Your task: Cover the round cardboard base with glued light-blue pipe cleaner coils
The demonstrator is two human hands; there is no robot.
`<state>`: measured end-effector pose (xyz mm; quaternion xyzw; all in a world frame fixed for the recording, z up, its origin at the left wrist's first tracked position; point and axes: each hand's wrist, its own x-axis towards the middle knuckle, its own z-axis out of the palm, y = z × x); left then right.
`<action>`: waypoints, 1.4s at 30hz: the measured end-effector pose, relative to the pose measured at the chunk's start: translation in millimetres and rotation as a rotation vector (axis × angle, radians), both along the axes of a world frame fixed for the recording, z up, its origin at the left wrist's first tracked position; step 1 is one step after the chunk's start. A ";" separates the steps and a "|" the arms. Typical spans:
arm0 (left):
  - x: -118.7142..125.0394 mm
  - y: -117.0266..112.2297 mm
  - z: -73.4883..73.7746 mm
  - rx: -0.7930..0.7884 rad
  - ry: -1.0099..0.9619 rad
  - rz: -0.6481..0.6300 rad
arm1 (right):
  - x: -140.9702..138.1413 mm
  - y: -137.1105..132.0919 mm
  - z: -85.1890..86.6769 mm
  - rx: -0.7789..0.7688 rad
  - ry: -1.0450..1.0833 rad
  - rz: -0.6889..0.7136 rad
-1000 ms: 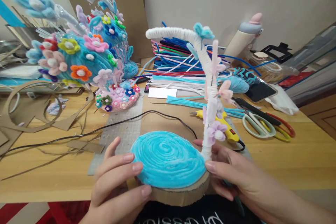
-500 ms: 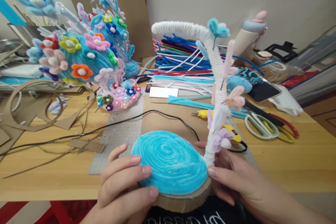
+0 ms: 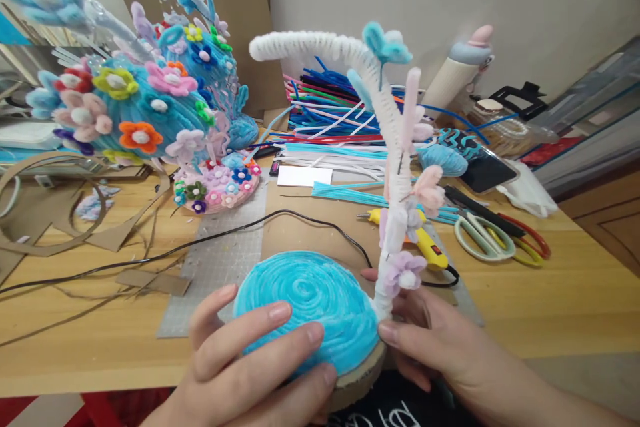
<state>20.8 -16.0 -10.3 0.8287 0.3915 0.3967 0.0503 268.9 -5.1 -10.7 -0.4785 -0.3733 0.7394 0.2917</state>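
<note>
A round cardboard base topped with a turquoise chenille spiral (image 3: pixel 310 297) sits at the near table edge. My left hand (image 3: pixel 250 360) lies over its near left side, fingers curled on the fuzzy top and rim. My right hand (image 3: pixel 440 347) grips the base's right edge, its thumb at the foot of a white chenille stem (image 3: pixel 395 167). That stem rises from the base's right side and arches left, carrying pale pink, lilac and blue flowers.
A large blue flower-covered chenille piece (image 3: pixel 145 107) stands back left beside cardboard offcuts (image 3: pixel 60 213). A pile of pipe cleaners (image 3: pixel 340 120), a yellow glue gun (image 3: pixel 420 240) with its black cord, scissors (image 3: pixel 485 237) and a phone (image 3: pixel 487 173) lie behind.
My left hand has slid further over the turquoise top, and the base has tilted and shifted slightly left. The white stem swayed right, then came back left.
</note>
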 end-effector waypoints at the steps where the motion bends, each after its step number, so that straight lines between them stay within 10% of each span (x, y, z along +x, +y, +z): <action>1: -0.9 0.6 1.3 0.044 0.069 -0.032 | -0.2 0.2 0.4 0.000 -0.002 -0.004; 9: -3.5 4.1 -17.9 -0.013 0.028 -0.051 | 6.8 0.5 -7.6 0.016 -0.073 -0.011; 20: 1.5 13.9 -47.9 -0.440 -0.120 0.273 | -7.0 19.2 -32.4 0.177 -0.162 -0.194; 27: 6.0 11.6 -42.9 -0.927 -0.789 0.007 | -9.6 14.6 -32.3 0.219 -0.320 -0.150; 33: 15.5 15.0 -41.8 -0.972 -1.316 0.099 | -11.7 13.3 -34.8 0.215 -0.307 -0.154; 42: -7.5 10.7 -49.8 -0.967 -0.943 -0.044 | -12.0 14.2 -39.9 0.231 -0.259 -0.165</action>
